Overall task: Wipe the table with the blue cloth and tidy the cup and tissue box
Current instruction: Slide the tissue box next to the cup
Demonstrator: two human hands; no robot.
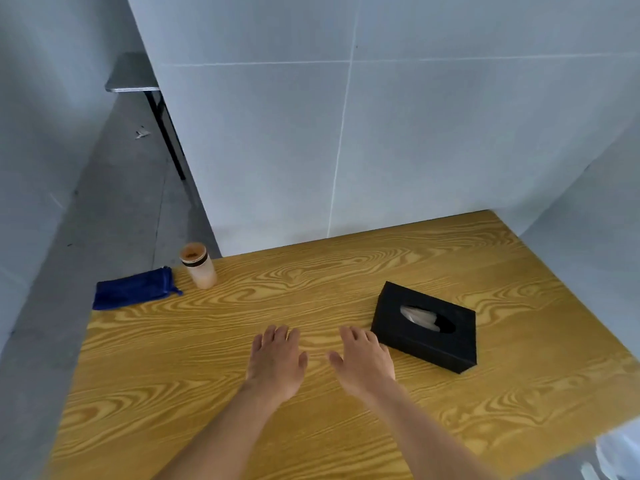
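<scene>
A folded blue cloth lies at the far left corner of the wooden table, partly over its edge. Just right of it stands a translucent cup with a dark band near its rim. A black tissue box with a white tissue in its slot sits right of centre. My left hand and my right hand rest flat on the table side by side, palms down, fingers apart, holding nothing. The right hand's fingers lie just beside the box's near left corner.
Grey tiled walls close the table's far side and right side. To the left the table edge drops to a grey floor, where another table stands further back. A white object shows at the bottom right corner.
</scene>
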